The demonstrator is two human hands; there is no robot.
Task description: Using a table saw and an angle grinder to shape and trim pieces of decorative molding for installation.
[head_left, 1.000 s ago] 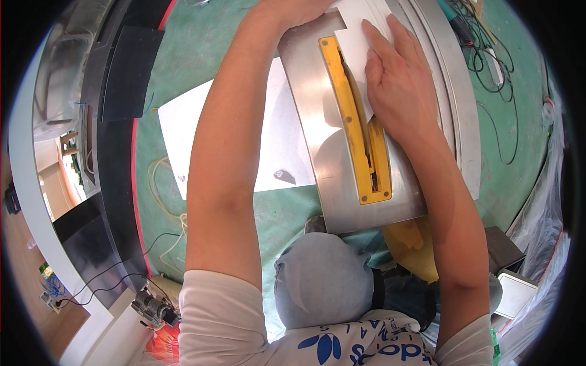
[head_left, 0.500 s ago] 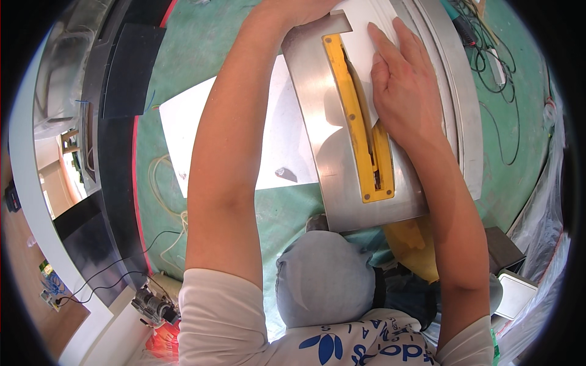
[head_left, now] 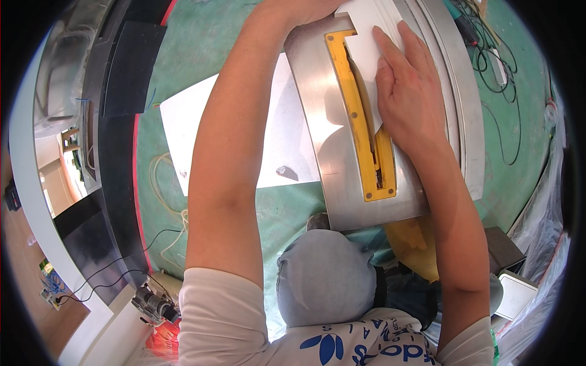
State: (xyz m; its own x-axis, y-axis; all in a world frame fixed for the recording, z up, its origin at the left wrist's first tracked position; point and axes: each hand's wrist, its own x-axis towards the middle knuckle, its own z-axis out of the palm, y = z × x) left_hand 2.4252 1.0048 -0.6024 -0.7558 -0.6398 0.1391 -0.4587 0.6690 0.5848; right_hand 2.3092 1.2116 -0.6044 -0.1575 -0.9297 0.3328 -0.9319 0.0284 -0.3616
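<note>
My right hand point(head_left: 412, 91) lies palm down on a white board point(head_left: 360, 52), its fingers stretched forward. Beneath the board is a table saw's metal top point(head_left: 311, 104) with a long yellow insert point(head_left: 359, 131). A grey curved blade edge point(head_left: 360, 82) stands in the insert's slot, along the board's left edge and close to my right thumb. My left hand point(head_left: 314, 9) reaches to the board's far left corner at the upper picture edge. Its fingers are mostly cut off there, so their grip is hidden. The board has a stepped notch near its far left end.
A white sheet point(head_left: 195, 116) lies on the green floor covering point(head_left: 183, 36) left of the saw. Cables and a power strip point(head_left: 497, 67) are at the far right. A power tool point(head_left: 155, 305) sits at lower left, and clear plastic sheeting point(head_left: 543, 213) hangs at right.
The board's notched edge now overlaps the far right corner of the yellow insert, which it left uncovered before. My right hand has shifted very slightly to the right, still flat on the board.
</note>
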